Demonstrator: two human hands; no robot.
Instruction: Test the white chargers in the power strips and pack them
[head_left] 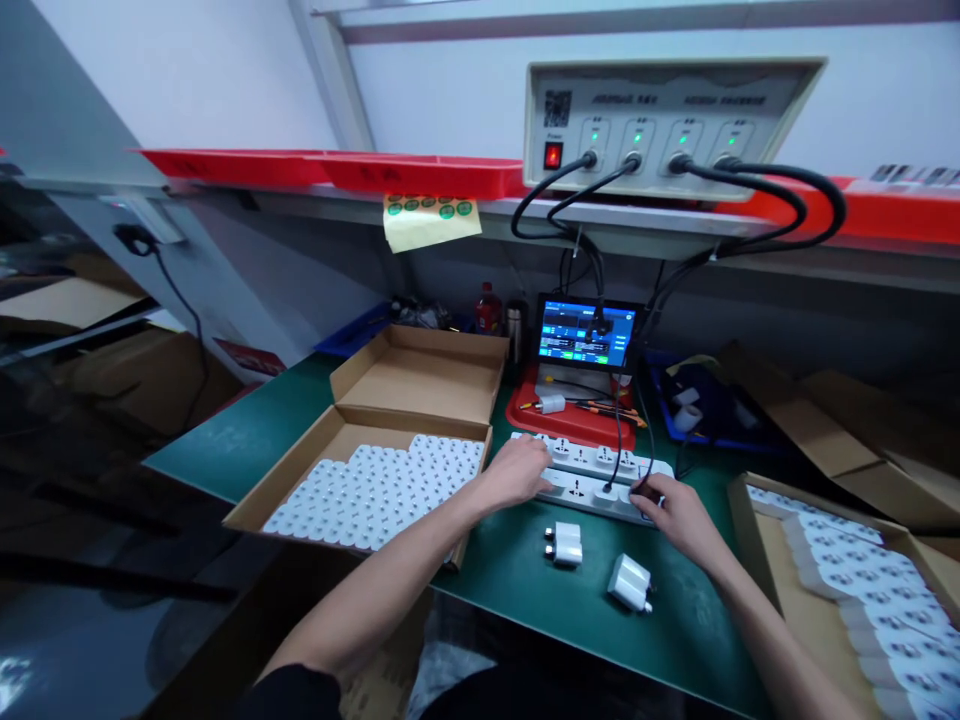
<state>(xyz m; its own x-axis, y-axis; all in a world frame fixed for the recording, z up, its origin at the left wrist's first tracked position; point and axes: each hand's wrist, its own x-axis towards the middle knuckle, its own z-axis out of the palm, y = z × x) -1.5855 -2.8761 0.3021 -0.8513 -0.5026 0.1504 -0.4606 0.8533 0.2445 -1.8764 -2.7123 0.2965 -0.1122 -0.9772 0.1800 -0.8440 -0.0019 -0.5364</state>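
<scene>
Two white power strips [564, 488] lie side by side on the green bench top. My left hand [517, 472] is closed over their left end, fingers curled against the front strip; part of the grip is hidden. At the right end, my right hand [670, 508] pinches the end of a black cable [651, 440] against the front strip. A second black cable [619, 440] ends in that strip between my hands. In front lie two pairs of white plug-in chargers, one pair [568, 544] left and one pair [631, 583] right, prongs showing.
At left an open cardboard box [360, 415] holds rows of white chargers; another box [780, 560] stands at right. Behind the strips are a red tray [517, 412] and a lit screen [585, 335]. Overhead, a test unit [667, 130] with thick cables sits on a shelf.
</scene>
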